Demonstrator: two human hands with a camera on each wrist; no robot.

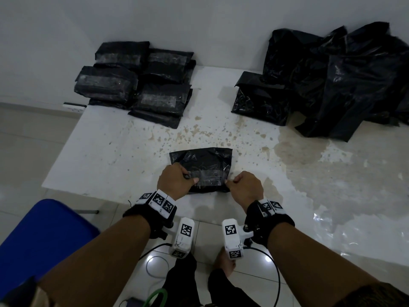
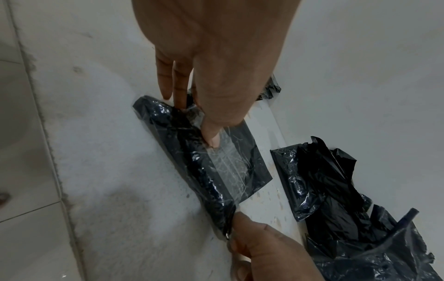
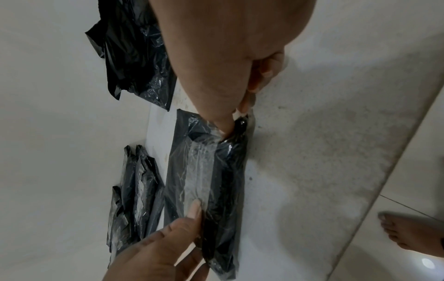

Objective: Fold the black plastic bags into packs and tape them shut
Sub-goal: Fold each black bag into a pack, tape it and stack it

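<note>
Both hands work one folded pack at the bench's near edge. Left hand grips its left end, thumb pressing the clear tape strip. Right hand pinches the right end between thumb and fingers. Bare bench lies left and right of the pack. Taped packs stack far left; loose black bags heap far right.

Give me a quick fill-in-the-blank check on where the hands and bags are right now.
1. Both hands hold the folded black plastic pack at the table's ____ edge.
2. The left hand presses the clear tape strip with its ____.
3. The stack of taped black packs lies at the table's far ____ corner.
4. The right hand pinches the pack's ____ end.

Missing: near; thumb; left; right
</note>
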